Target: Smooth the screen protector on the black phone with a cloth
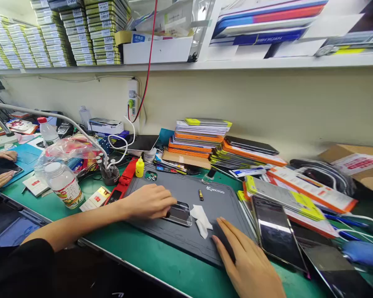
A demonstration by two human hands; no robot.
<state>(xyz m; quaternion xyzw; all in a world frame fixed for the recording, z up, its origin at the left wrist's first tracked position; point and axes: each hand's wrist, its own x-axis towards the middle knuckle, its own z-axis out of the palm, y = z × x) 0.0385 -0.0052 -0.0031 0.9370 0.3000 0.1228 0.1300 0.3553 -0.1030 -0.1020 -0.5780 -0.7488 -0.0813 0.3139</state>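
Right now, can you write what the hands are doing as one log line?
left hand: flat on phone | right hand: open, on mat edge | wipe: between hands

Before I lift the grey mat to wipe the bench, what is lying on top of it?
On the grey mat: a phone under the left hand, a white wipe, a small battery, and the right hand. Anything beneath the hands is hidden.

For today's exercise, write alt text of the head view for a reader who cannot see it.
A person's left hand rests on a phone lying on a grey work mat, while the right hand lies flat on the mat beside a white wipe. Stacked phone-part boxes, bottles and another person's hands surround it.
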